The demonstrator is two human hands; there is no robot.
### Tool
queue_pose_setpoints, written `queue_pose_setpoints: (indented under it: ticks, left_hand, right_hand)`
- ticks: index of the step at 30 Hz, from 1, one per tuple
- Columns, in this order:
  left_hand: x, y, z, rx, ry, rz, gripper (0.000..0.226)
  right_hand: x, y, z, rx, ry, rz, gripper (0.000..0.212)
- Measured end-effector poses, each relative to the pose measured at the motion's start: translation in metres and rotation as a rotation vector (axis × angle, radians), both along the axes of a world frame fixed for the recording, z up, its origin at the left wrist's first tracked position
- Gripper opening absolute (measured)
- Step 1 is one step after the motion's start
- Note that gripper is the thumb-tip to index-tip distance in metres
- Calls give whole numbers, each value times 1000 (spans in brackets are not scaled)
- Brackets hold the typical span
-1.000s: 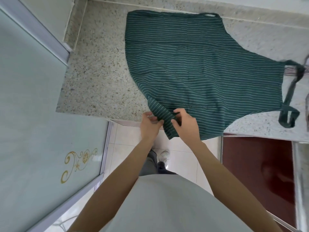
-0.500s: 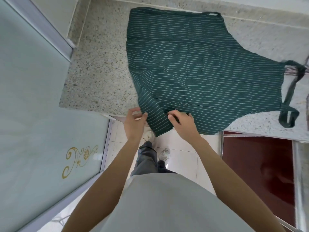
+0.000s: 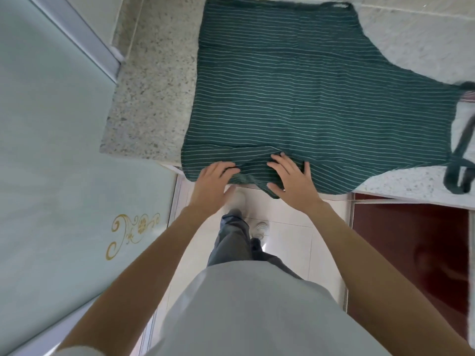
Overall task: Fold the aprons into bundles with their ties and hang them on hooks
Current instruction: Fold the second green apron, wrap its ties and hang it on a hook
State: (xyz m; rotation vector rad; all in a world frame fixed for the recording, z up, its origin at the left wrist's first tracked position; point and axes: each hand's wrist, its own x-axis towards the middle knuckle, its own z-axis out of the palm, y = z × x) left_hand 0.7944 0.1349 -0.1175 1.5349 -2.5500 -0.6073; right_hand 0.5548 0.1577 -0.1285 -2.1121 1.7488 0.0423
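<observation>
A dark green apron (image 3: pixel 308 93) with thin white stripes lies spread flat on the speckled stone counter (image 3: pixel 154 98). Its near edge hangs slightly over the counter's front. Its neck strap (image 3: pixel 460 160) loops off the bib at the right. My left hand (image 3: pixel 214 182) lies with straight fingers on the apron's near left edge, the thumb below the hem. My right hand (image 3: pixel 291 182) presses flat on the fabric beside it, fingers spread. No hooks are in view.
A pale green glass door (image 3: pixel 51 176) with a gold ornament stands at the left. A dark red cabinet front (image 3: pixel 411 253) is below the counter at the right. White floor tiles (image 3: pixel 282 240) and my feet are between them.
Both hands were pinching the folded-over near corner of the apron. That corner has since been drawn out to the left and laid flat, and both hands now rest on it with opened fingers.
</observation>
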Motion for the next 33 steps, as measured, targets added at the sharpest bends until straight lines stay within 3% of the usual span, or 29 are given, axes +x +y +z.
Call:
queue_pose_setpoints:
  ticks: [5,9,11,15,17,19,23,25,27,30,33]
  left_hand:
    - [-32,-24,-14,111,-301,-117,102]
    - [-45,-28,-16,98,-419,-123,121]
    - [-49,-26,-15,100,-432,-102,123]
    - [-60,-21,-15,80,-378,-11,120]
    - [-70,-16,-15,68,-380,30,119]
    - [-81,-8,-13,6,-321,83,111]
    - [-88,1,1,-223,214,182,40]
    - [-84,4,18,-187,381,185,22]
    - [-79,6,31,-177,410,179,21]
    - [-72,5,44,-165,377,190,19]
    - [-68,2,55,-133,362,174,16]
  right_hand:
    - [-16,-31,8,60,-41,60,71]
    - [-17,-13,2,-31,108,141,81]
    - [-20,2,-5,-128,134,68,69]
    - [-25,20,-7,-444,-114,-206,18]
    - [-19,22,1,-451,-198,-253,24]
    - [-11,19,13,-400,-264,-342,26]
    - [-8,15,28,-265,-455,-554,22]
    - [-15,19,32,-310,-371,-540,23]
    - [-17,26,35,-367,-259,-483,28]
    - [3,29,40,-291,-190,-389,54]
    - [17,19,47,-328,-184,-437,41]
